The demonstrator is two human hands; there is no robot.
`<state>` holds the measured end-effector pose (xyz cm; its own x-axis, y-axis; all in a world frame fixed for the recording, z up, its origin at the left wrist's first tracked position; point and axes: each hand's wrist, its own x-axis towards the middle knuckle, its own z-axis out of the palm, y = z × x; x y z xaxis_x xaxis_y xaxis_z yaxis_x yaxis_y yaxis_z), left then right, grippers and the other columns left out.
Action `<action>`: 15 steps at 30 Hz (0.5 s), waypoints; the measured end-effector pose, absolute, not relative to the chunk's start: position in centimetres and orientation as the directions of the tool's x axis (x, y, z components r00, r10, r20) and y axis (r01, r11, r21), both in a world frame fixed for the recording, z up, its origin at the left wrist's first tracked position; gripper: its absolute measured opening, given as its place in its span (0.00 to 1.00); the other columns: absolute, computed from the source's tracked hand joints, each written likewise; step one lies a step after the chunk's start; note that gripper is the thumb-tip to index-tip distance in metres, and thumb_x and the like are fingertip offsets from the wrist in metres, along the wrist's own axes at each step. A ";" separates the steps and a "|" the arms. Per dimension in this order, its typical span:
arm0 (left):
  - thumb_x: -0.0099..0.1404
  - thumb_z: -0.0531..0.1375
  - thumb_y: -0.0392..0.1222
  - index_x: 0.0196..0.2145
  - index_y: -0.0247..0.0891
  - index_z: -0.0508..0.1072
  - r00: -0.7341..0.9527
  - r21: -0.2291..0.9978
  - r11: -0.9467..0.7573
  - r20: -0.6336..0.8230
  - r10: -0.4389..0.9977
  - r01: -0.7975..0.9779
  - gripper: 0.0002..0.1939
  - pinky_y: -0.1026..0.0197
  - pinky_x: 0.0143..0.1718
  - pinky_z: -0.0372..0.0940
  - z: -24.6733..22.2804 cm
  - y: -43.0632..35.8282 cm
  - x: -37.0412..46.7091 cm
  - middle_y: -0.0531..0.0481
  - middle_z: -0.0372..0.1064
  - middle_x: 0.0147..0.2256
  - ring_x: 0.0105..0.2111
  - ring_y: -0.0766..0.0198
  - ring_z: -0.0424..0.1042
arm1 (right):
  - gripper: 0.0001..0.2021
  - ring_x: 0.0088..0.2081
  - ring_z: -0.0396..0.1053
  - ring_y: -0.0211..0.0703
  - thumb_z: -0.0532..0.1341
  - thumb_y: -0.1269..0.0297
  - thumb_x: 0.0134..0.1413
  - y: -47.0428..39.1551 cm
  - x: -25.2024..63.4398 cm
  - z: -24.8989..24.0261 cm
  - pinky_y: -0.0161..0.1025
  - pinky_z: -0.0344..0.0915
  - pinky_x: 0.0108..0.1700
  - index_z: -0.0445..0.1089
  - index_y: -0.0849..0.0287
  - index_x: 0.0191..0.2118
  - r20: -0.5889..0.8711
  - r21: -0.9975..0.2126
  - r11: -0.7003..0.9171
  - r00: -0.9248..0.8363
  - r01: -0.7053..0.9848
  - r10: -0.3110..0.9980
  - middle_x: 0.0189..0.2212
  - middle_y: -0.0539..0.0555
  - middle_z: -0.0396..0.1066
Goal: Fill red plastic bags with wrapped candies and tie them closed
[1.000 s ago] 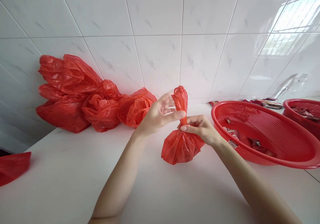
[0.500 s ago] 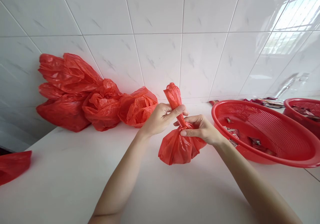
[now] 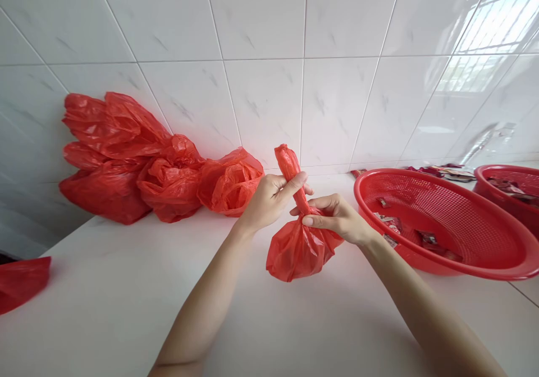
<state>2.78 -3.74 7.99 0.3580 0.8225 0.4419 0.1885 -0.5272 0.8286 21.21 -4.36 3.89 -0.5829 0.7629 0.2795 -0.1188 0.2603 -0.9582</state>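
Observation:
A red plastic bag (image 3: 297, 249) is held over the white counter, its rounded bottom low and its neck twisted into a narrow stalk tilted up to the left. My left hand (image 3: 273, 198) grips the twisted neck between thumb and fingers. Just below it, my right hand (image 3: 332, 217) pinches the base of the neck, where the bag widens. The contents of the bag are hidden by the plastic.
Several red bags (image 3: 112, 189) lean against the tiled wall at the left. A red perforated basket (image 3: 475, 214) holding small packets stands at right, with another basket (image 3: 528, 208) beyond. Red plastic (image 3: 23, 284) lies at the left edge.
The twisted neck looks slightly narrower and its top sits a little lower. Both hands keep their grip in nearly the same place, and the view has shifted slightly.

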 end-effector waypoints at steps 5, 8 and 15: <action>0.72 0.53 0.55 0.14 0.42 0.73 0.354 0.831 -0.526 0.444 0.823 0.181 0.31 0.55 0.50 0.72 7.8 -3.7 3.0 0.49 0.77 0.25 0.40 0.55 0.79 | 0.12 0.34 0.73 0.43 0.71 0.56 0.52 -4.5 21.0 4.0 0.43 0.68 0.43 0.81 0.60 0.35 0.264 -0.962 0.259 -0.574 -0.093 0.775 0.27 0.51 0.74; 0.70 0.56 0.57 0.17 0.41 0.74 0.321 0.834 -0.532 0.468 0.824 0.149 0.27 0.54 0.47 0.73 8.0 -3.7 2.9 0.48 0.78 0.28 0.40 0.54 0.79 | 0.12 0.36 0.73 0.45 0.71 0.55 0.51 -4.5 21.0 3.8 0.42 0.68 0.42 0.80 0.60 0.33 0.271 -0.960 0.271 -0.519 -0.078 0.811 0.28 0.52 0.74; 0.66 0.62 0.58 0.31 0.38 0.76 0.261 0.836 -0.547 0.538 0.802 -0.044 0.19 0.53 0.48 0.72 8.3 -3.4 2.2 0.46 0.77 0.35 0.42 0.55 0.77 | 0.12 0.29 0.63 0.37 0.65 0.58 0.58 -4.2 20.5 3.0 0.36 0.61 0.32 0.76 0.62 0.31 0.276 -0.936 0.347 -0.481 0.063 0.832 0.26 0.49 0.67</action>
